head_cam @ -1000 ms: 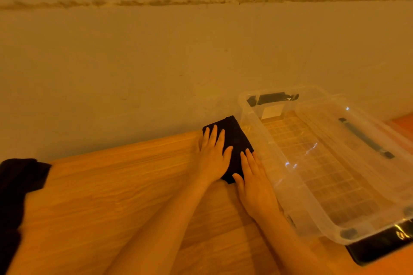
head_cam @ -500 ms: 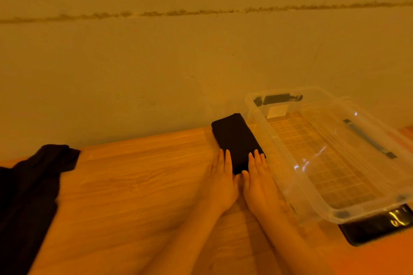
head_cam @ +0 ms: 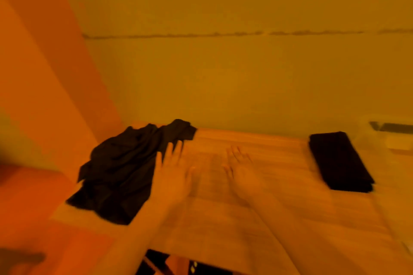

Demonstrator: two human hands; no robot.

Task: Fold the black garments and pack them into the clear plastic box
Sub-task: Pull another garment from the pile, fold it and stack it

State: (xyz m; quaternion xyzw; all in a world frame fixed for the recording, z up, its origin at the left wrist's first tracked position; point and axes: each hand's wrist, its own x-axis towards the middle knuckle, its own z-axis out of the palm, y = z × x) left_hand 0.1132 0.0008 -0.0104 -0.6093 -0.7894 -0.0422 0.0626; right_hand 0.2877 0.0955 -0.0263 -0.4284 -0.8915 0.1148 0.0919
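Lying crumpled at the left edge of the surface [head_cam: 223, 219], the unfolded garment [head_cam: 120, 169] could be dragged off if snatched by the released left hand [head_cam: 172, 176]; right hand [head_cam: 242, 174] also released.

Looks like a home room: wood-grain bench [head_cam: 279, 219] against a plain painted wall [head_cam: 245, 85], loose black garments [head_cam: 120, 169] and a clear plastic box [head_cam: 393, 138] on it.

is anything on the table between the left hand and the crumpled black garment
Nothing visible. The left hand is open, its fingertips at the edge of the crumpled garment, with only bare table around. The picture is blurred, so contact is unclear.
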